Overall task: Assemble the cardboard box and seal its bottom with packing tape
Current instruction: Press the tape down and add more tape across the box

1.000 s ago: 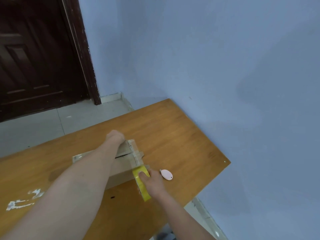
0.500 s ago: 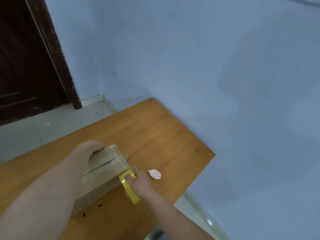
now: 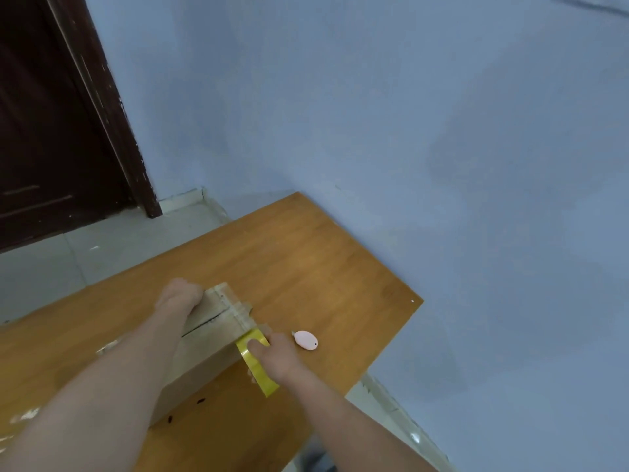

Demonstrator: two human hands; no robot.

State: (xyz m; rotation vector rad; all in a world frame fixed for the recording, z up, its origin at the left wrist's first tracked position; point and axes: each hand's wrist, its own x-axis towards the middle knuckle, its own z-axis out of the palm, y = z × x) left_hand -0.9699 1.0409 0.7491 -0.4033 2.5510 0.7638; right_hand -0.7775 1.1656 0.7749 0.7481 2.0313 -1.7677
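Two hands are seen at the cardboard box [image 3: 204, 349] lying on the tabletop [image 3: 306, 267]. Its far end is gripped by the left hand [image 3: 178, 298]; beside its right corner, the yellow tape roll [image 3: 257, 361] is clasped by the right hand [image 3: 279, 357]. Just right of the box, a pink cutter [image 3: 305, 340] lies.

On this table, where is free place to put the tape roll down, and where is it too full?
The table is bare between the box and the wall, out to the far corner. A smaller bare strip lies along the near edge under the right hand. It is crowded at the box end, where the tape roll, the left hand and the pink cutter sit close.
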